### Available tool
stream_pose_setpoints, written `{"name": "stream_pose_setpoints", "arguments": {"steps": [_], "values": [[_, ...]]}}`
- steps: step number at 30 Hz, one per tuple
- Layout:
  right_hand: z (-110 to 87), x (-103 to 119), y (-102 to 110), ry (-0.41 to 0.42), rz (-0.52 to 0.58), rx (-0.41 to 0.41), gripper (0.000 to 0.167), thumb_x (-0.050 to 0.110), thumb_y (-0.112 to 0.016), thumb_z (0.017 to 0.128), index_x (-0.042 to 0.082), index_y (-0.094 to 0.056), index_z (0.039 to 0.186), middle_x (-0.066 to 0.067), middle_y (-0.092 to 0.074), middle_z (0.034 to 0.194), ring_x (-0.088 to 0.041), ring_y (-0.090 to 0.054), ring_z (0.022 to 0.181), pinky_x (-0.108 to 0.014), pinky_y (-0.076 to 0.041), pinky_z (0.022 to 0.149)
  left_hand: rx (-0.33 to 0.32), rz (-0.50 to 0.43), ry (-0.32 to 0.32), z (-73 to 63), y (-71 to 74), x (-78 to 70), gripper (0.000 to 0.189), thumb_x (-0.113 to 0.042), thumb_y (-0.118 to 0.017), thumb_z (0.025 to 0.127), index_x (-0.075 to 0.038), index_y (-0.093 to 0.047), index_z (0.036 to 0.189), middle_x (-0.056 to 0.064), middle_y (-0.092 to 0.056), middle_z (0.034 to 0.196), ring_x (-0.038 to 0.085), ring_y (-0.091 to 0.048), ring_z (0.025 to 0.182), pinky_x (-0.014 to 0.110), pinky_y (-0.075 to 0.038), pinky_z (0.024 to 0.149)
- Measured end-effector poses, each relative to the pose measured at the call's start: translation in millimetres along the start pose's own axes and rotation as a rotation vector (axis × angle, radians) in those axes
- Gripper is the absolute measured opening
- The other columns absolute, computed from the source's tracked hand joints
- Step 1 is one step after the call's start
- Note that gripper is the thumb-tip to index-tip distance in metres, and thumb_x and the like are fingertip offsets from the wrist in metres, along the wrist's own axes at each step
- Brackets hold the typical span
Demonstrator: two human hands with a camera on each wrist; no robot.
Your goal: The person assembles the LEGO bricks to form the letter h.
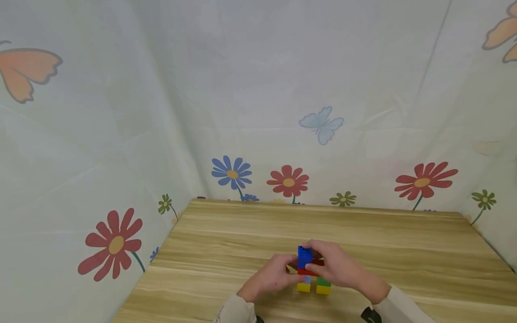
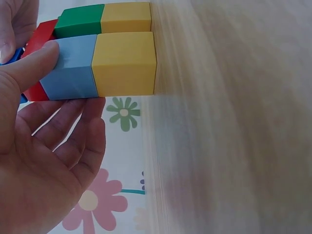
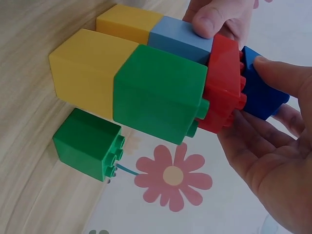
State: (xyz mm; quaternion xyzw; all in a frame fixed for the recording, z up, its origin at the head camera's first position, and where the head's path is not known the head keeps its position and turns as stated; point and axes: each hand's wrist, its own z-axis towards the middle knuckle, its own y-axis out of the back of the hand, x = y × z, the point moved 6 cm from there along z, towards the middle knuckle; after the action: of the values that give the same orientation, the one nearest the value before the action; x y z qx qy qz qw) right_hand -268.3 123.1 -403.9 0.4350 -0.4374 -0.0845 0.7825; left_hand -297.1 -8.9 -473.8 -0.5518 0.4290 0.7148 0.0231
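Two short columns of toy building blocks stand side by side, each with a yellow block [image 2: 124,63] at its foot. One carries a light blue block [image 2: 73,70], the other a green block [image 3: 158,92]. A red block [image 3: 222,80] bridges both tops. My left hand [image 1: 274,274] pinches the light blue block, thumb on its near face and fingers behind. Above, my right hand [image 1: 341,265] grips a blue block [image 1: 304,257] between thumb and fingers at one end of the red block. Some red studs show beside the blue block.
A loose green block [image 3: 87,144] with studs stands on the wooden table [image 1: 226,229] beside the columns, seen in the right wrist view. White curtain [image 1: 258,89] printed with flowers and butterflies hangs behind the table and along its sides.
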Motion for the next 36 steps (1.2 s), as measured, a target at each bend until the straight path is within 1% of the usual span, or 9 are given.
{"name": "stream_pose_setpoints", "arguments": {"steps": [5, 8, 12, 15, 19, 24, 30, 36], "values": [[-1.1, 3.2, 1.0, -0.006, -0.012, 0.002, 0.035, 0.014, -0.07, 0.086, 0.009, -0.057, 0.118, 0.002, -0.062, 0.106, -0.012, -0.06, 0.088, -0.023, -0.051, 0.077, -0.001, -0.004, 0.004, -0.1, 0.1, 0.4, 0.023, -0.03, -0.07, 0.086, -0.021, -0.066, 0.107, -0.017, -0.063, 0.093, 0.001, -0.057, 0.085, 0.022, -0.047, 0.073], [-1.4, 5.2, 1.5, 0.002, -0.044, -0.007, 0.035, 0.013, -0.071, 0.085, 0.009, -0.057, 0.117, 0.004, -0.062, 0.105, -0.009, -0.059, 0.087, -0.021, -0.05, 0.077, -0.006, -0.008, 0.006, -0.3, 0.8, -0.1, 0.023, -0.03, -0.07, 0.086, -0.022, -0.066, 0.107, -0.017, -0.063, 0.093, 0.001, -0.057, 0.085, 0.022, -0.047, 0.073], [-1.3, 7.0, 0.8, 0.019, -0.093, -0.011, 0.035, 0.013, -0.072, 0.085, 0.009, -0.058, 0.117, 0.004, -0.062, 0.105, -0.007, -0.058, 0.088, -0.024, -0.051, 0.078, -0.011, -0.01, -0.006, -0.4, 1.1, -0.6, 0.022, -0.029, -0.071, 0.086, -0.021, -0.066, 0.106, -0.017, -0.063, 0.092, 0.001, -0.057, 0.084, 0.021, -0.047, 0.072], [-1.2, 7.0, -0.1, 0.028, -0.103, -0.015, 0.036, 0.013, -0.071, 0.085, 0.007, -0.058, 0.118, 0.001, -0.063, 0.107, -0.009, -0.059, 0.09, -0.027, -0.051, 0.079, -0.014, -0.01, -0.022, -0.7, 1.0, -1.1, 0.022, -0.027, -0.071, 0.086, -0.02, -0.066, 0.106, -0.016, -0.063, 0.092, 0.001, -0.057, 0.084, 0.021, -0.047, 0.071], [-1.2, 5.4, -0.7, 0.019, -0.092, -0.02, 0.037, 0.013, -0.071, 0.085, 0.007, -0.058, 0.119, 0.0, -0.063, 0.108, -0.009, -0.06, 0.09, -0.024, -0.051, 0.078, -0.017, -0.001, -0.031, -1.0, 1.1, -1.7, 0.022, -0.027, -0.071, 0.086, -0.02, -0.066, 0.106, -0.016, -0.063, 0.092, 0.0, -0.057, 0.084, 0.021, -0.047, 0.07], [-1.1, 2.2, -2.0, -0.001, -0.059, -0.026, 0.037, 0.012, -0.072, 0.084, 0.007, -0.059, 0.118, 0.001, -0.063, 0.106, -0.008, -0.06, 0.086, -0.02, -0.05, 0.076, -0.018, 0.009, -0.02, -1.3, 1.5, -1.7, 0.023, -0.028, -0.071, 0.086, -0.02, -0.066, 0.106, -0.016, -0.063, 0.092, 0.002, -0.058, 0.084, 0.021, -0.047, 0.07], [-0.7, -0.6, -2.5, 0.001, -0.035, -0.049, 0.037, 0.011, -0.074, 0.083, 0.008, -0.059, 0.117, 0.001, -0.064, 0.103, -0.008, -0.06, 0.083, -0.02, -0.05, 0.075, -0.016, -0.005, 0.006, -1.2, 1.6, 0.2, 0.023, -0.029, -0.071, 0.086, -0.021, -0.066, 0.107, -0.017, -0.063, 0.092, 0.003, -0.058, 0.085, 0.022, -0.047, 0.072], [-1.7, -0.8, -1.7, -0.017, -0.007, -0.036, 0.036, 0.011, -0.073, 0.083, 0.009, -0.059, 0.116, 0.002, -0.063, 0.104, -0.008, -0.06, 0.084, -0.02, -0.05, 0.075, -0.003, -0.027, 0.014, -0.6, 1.1, 1.5, 0.025, -0.029, -0.071, 0.086, -0.02, -0.067, 0.108, -0.016, -0.063, 0.094, 0.001, -0.057, 0.086, 0.022, -0.047, 0.073]]}}
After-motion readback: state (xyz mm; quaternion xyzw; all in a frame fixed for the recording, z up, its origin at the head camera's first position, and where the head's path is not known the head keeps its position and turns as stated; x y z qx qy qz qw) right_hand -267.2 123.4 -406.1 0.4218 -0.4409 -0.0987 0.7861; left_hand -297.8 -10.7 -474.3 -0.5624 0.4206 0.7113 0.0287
